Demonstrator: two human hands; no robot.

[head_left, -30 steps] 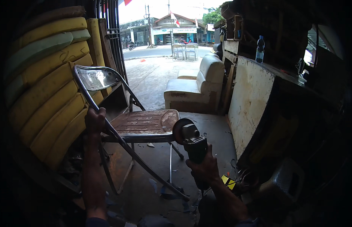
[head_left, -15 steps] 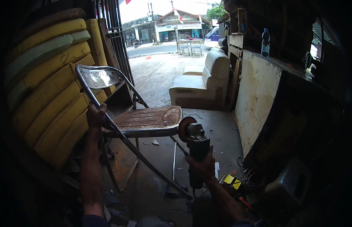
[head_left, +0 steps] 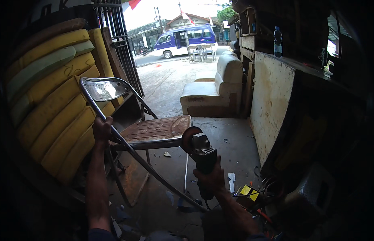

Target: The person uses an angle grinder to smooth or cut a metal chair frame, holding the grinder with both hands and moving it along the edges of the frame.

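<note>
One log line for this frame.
left hand: grips chair frame | right hand: holds grinder | disc: at seat edge, contact unclear | van: outside

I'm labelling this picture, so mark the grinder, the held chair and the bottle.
Grinder (head_left: 204, 158): head view, on its dark body.
Held chair (head_left: 156, 131): head view, middle of the seat.
Bottle (head_left: 277, 42): head view, on its side.

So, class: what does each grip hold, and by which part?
The left grip holds the metal chair by its side tube, below the backrest; the right grip holds the angle grinder by its dark body.
</note>
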